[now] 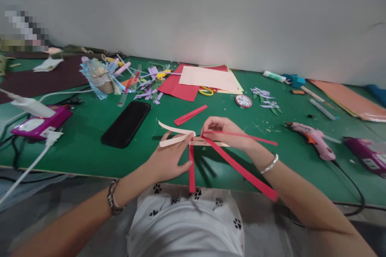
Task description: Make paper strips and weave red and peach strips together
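My left hand (170, 158) lies over a small cross of folded paper strips, its fingers stretched out, the thumb apart and the fingertips resting on the join. Cream strips (173, 141) stick out to the left around its fingers. One red strip (192, 168) hangs from the join toward the table's front edge. Close on the right, my right hand (221, 128) is closed in a pinch on a folded red paper strip (241, 166), whose two tails run off to the right. A cream strip end passes beneath that hand. The exact weave at the join is partly hidden by my fingers.
A folded red strip (190, 115) lies just beyond my hands. A black phone (126, 123) is at left, a pink glue gun (315, 138) at right. Paper sheets (208, 78), yellow-handled scissors (206, 91), a tape roll (243, 100) and purple power strips (45, 122) surround them.
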{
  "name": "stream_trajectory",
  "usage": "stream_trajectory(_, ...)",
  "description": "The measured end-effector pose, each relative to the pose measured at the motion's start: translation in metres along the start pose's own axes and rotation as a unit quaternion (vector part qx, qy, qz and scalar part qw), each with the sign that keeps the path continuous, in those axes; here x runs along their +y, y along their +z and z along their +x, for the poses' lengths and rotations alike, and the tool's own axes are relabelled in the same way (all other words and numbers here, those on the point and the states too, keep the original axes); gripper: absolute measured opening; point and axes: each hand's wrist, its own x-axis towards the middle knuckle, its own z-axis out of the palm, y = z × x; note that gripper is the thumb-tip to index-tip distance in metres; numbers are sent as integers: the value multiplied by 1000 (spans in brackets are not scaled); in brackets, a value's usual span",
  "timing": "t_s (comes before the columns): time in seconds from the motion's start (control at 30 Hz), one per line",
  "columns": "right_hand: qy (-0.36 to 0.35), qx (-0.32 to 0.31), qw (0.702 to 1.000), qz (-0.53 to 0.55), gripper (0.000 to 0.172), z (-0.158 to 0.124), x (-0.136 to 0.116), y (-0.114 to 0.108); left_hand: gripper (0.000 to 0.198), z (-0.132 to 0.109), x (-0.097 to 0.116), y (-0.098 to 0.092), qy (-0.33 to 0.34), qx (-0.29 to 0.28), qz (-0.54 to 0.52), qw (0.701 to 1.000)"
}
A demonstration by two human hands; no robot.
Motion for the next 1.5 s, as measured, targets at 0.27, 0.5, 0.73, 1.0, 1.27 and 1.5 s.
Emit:
stream_trajectory(0.27,-29,92,966,-239,5,26,38,-7,60,-1,-1,2,5,9,8,1000)
stream_trajectory(0.5,-40,69,933,-350,7,34,34,-6,48,-2,-3,2,43,43,12,998)
stream_trajectory(0.73,-82,45,939,-331,9,40,35,-9,44,0,0,-3,51,14,51,997)
stream_trajectory(1.0,8,66,932,-357,13,38,33,1,42,0,0,-2,52,16,51,997)
stream_trajectory(1.27,18,79,899,-430,17,42,30,2,43,0,-2,-2,63,23,59,996)
stream_trajectory(1.5,-32,55,941,-331,2,47,35,-2,40,-1,-2,-1,61,23,56,996)
